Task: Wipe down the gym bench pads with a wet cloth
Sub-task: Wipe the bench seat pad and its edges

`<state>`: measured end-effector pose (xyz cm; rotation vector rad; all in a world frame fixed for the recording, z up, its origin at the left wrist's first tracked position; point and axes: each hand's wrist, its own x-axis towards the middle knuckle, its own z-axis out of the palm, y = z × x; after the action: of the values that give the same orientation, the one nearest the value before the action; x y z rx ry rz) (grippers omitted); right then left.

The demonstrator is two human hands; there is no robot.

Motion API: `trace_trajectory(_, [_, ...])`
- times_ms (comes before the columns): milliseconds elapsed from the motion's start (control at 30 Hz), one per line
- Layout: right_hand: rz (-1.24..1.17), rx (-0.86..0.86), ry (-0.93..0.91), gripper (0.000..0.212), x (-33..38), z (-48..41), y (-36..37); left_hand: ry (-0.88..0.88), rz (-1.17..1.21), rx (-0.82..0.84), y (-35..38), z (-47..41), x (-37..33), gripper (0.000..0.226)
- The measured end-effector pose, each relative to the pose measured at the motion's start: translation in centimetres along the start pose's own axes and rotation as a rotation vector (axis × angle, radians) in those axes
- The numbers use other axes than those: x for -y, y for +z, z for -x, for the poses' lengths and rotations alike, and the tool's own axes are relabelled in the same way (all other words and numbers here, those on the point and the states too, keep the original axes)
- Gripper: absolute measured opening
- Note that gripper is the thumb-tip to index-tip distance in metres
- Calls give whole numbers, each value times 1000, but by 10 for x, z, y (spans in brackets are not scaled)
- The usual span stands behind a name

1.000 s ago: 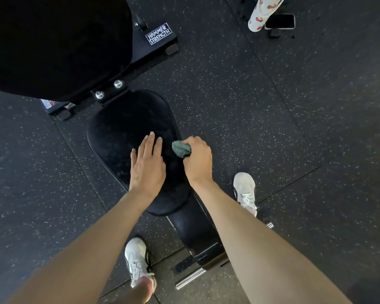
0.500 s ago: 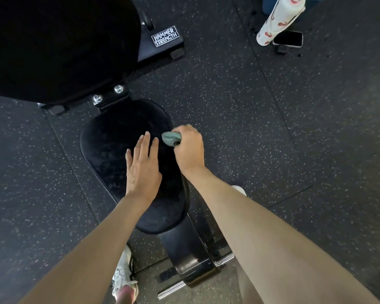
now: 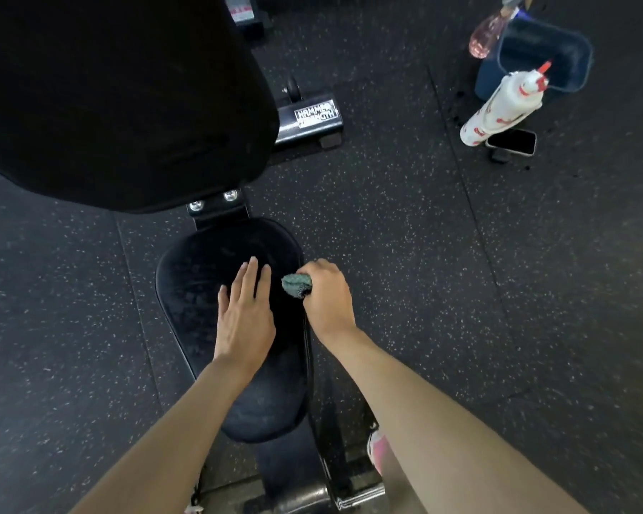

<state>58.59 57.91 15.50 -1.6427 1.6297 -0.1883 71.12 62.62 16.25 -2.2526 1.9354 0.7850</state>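
While your left hand (image 3: 244, 313) lies flat on the seat (image 3: 197, 291), fingers straight, your right hand (image 3: 325, 294) clamps the cloth (image 3: 296, 285) at its right edge (seat step, I judge), so sweep left next.

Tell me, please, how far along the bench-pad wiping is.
Looks done: the seat pad shows mottled, damp-looking streaks, so it seems partly wiped. In hand: the right hand grips the green cloth at that pad's right edge; the left hand rests flat on it. Left: probably the back pad, too dark to judge.
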Motion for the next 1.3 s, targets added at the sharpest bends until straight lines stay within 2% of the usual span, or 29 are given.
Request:
trace_trajectory(300, [23, -81, 38, 40, 16, -44, -3, -127, 164, -133, 5, -30, -13, 57])
trace_trajectory(433, [-52, -181, 84, 39, 27, -66, -3, -44, 110, -116, 11, -33, -6, 59])
trace_trajectory(567, [3, -52, -40, 38, 56, -102, -1, 81, 89, -115, 5, -51, 17, 59])
trace_trajectory(633, [-50, -30, 7, 40, 65, -109, 4, 47, 153, -165, -3, -57, 28, 55])
trace_trajectory(733, [-186, -90, 114, 38, 71, -100, 11, -71, 395, -264, -27, -64, 36, 40])
trace_trajectory(767, [-220, -106, 135, 37, 72, -95, 14, -108, 483, -240, -38, -68, 37, 36])
trace_trajectory(833, [-310, -131, 168, 37, 77, -83, 16, -208, 783, -49, -52, -81, 40, 34])
trace_trajectory(900, [-420, -102, 210, 41, 83, -71, 18, -351, 1168, 180, -68, -91, 39, 48])
trace_trajectory(967, [-486, -37, 222, 39, 86, -62, 20, -422, 1288, 303, -77, -94, 39, 62])
trace_trajectory(1033, [-610, 18, 213, 32, 88, -58, 19, -403, 1245, 273, -78, -98, 45, 49])
trace_trajectory(1100, [-716, -17, 242, 30, 91, -56, 14, -384, 1126, 139, -79, -103, 55, 42])
trace_trajectory(1167, [-640, -125, 288, 39, 87, -58, 6, -281, 805, 22, -80, -109, 65, 42])
trace_trajectory(1233, [-438, -184, 354, 46, 76, -60, -2, -43, 399, -22, -81, -111, 65, 45])
trace_trajectory(1300, [-281, -113, 407, 42, 61, -64, 0, 339, 48, -127, -80, -113, 58, 53])
